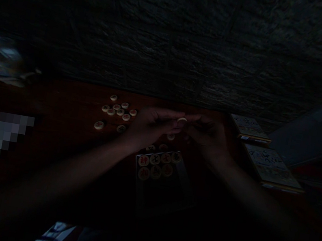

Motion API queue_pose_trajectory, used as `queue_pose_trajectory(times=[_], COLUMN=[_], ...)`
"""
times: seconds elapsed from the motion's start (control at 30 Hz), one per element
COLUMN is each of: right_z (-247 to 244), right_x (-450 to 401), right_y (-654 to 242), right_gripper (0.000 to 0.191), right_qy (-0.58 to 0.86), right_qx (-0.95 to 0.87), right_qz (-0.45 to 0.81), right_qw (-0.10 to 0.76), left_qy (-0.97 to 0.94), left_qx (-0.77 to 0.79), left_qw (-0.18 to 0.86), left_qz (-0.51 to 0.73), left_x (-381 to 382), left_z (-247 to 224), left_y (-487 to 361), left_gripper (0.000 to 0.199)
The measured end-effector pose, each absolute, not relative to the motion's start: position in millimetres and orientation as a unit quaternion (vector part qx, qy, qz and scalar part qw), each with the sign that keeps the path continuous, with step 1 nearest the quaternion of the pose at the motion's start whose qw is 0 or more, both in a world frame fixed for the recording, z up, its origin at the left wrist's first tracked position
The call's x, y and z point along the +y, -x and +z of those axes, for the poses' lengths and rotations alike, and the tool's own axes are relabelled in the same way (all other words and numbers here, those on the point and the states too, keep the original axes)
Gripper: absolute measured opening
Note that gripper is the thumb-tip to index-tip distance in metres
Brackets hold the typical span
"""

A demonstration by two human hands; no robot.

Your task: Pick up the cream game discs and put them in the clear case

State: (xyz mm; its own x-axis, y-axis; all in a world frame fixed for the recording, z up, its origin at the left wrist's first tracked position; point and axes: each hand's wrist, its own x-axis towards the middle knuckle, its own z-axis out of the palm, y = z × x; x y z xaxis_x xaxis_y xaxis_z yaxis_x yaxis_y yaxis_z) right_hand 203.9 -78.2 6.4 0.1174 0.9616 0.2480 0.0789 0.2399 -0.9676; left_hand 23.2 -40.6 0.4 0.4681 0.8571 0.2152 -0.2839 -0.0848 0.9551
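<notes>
In the dim head view, a pale round Chinese chess piece [182, 119] is held above the table between my two hands. My left hand [154, 125] pinches it between thumb and fingers. From the other side, my right hand [208, 133] meets it with closed fingertips. Below them lies an open shallow box [187, 184], where several pieces with red or dark characters sit in two rows at its far end. Loose pieces [170, 137] lie on the table just beyond the box, partly under my hands.
To the left of my left hand, several more chess pieces [116, 107] are scattered on the dark reddish table [67, 109]. Two flat printed boxes [272, 166] lie at the right. A brick wall [172, 52] rises behind the table. Something clear and shiny [3, 57] stands far left.
</notes>
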Motion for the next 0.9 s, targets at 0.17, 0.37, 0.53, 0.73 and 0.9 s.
queue_pose_trajectory(times=[0.17,0.37,0.53,0.73,0.9], right_z=[6.7,5.1,6.4,6.1,4.7], right_x=[-79.0,-77.1,-78.4,-77.1,-74.4], right_y=[-204.4,-204.5,-203.1,-205.0,-207.5], right_gripper=[0.041,0.037,0.039,0.035,0.034], right_qy=[0.476,0.472,0.469,0.470,0.462], right_qx=[-0.550,-0.556,-0.549,-0.570,-0.579], right_qz=[0.387,0.374,0.383,0.359,0.358], right_qw=[0.567,0.573,0.577,0.571,0.569], left_qy=[-0.581,-0.573,-0.574,-0.581,-0.582], left_qx=[0.243,0.241,0.240,0.244,0.252], left_qw=[0.627,0.633,0.633,0.632,0.627], left_qz=[0.458,0.461,0.460,0.451,0.451], left_x=[-40.5,-40.8,-40.9,-41.1,-42.9], left_z=[-1.1,-0.9,-0.3,0.4,2.2], left_y=[-23.2,-23.9,-23.5,-25.1,-26.6], left_gripper=[0.036,0.034,0.037,0.037,0.036])
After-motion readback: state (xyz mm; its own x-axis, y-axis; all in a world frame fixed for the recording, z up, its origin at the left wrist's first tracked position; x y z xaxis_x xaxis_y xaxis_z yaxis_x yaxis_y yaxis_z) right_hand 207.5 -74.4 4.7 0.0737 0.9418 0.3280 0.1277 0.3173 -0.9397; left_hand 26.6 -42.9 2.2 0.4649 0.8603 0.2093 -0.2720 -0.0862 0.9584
